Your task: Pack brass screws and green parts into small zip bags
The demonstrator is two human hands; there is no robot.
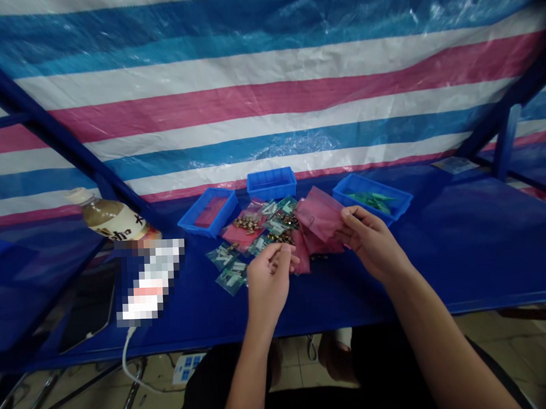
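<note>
Blue table (463, 251) with bottle (114, 217), bins (272, 190), packets (232, 277)

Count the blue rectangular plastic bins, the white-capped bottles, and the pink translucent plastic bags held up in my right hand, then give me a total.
Blue rectangular plastic bins (left, middle, right): 3
White-capped bottle: 1
Pink translucent plastic bag held up in your right hand: 1
Total: 5
</note>
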